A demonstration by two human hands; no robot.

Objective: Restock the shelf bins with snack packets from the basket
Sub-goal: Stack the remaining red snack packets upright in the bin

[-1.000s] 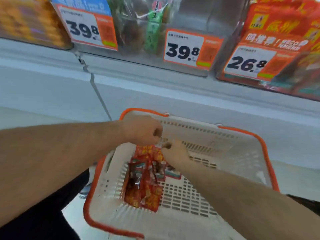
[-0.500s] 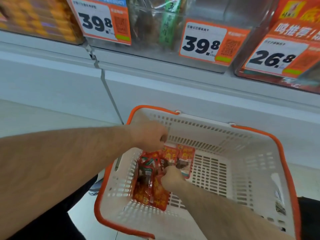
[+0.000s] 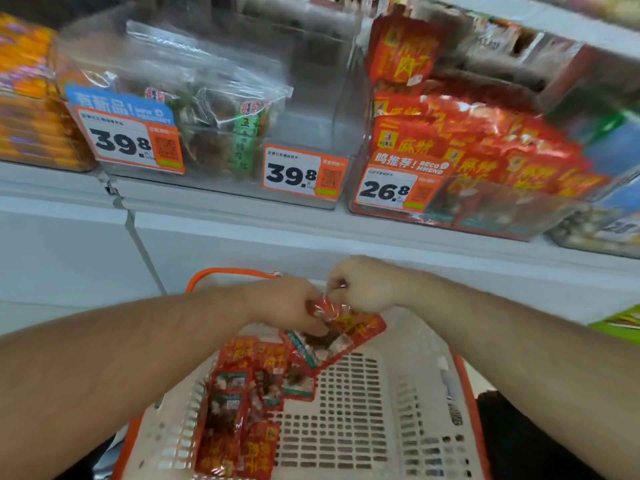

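Keep left hand (image 3: 287, 304) and right hand (image 3: 363, 284) fingers pinched on the red foil snack packet (image 3: 341, 336) lifted above the white slotted orange-rimmed basket (image 3: 398, 410), then raise toward the clear bin of red packets (image 3: 460, 157) without snagging.

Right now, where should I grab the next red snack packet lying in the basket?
Take the loose red packet at the right edge of the pile by its free right edge, reaching from the bare right part of the basket. It lies flat, beside the packet the left hand and right hand hold, so your fingers can slide under.
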